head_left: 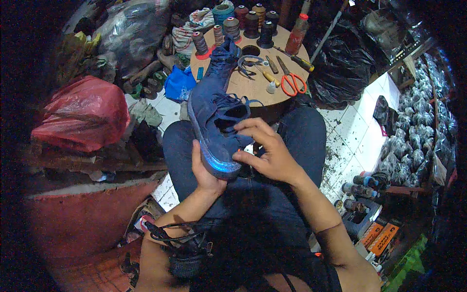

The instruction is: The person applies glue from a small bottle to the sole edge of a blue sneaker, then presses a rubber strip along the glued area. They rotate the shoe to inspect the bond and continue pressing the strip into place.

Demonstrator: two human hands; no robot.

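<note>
Left hand [206, 170] cups blue shoe's [216, 117] heel from below; right hand [270, 153] grips its collar.

Dim, bluish light falls from above; the middle is sharp, the rim sinks into black vignette, and straight lines bend outward.

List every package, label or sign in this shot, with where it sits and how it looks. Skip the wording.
Orange packets: two flat rectangular packs, lower right on the floor, orange with dark print.
Bagged goods: rows of small clear shiny bags, right edge.
Red bag: bulging plastic sack, left.
Black bag: glossy sack right of the round table.
Bottle label: pale band on a brown, red-capped bottle, table's far edge.
No screens or signs show.
</note>
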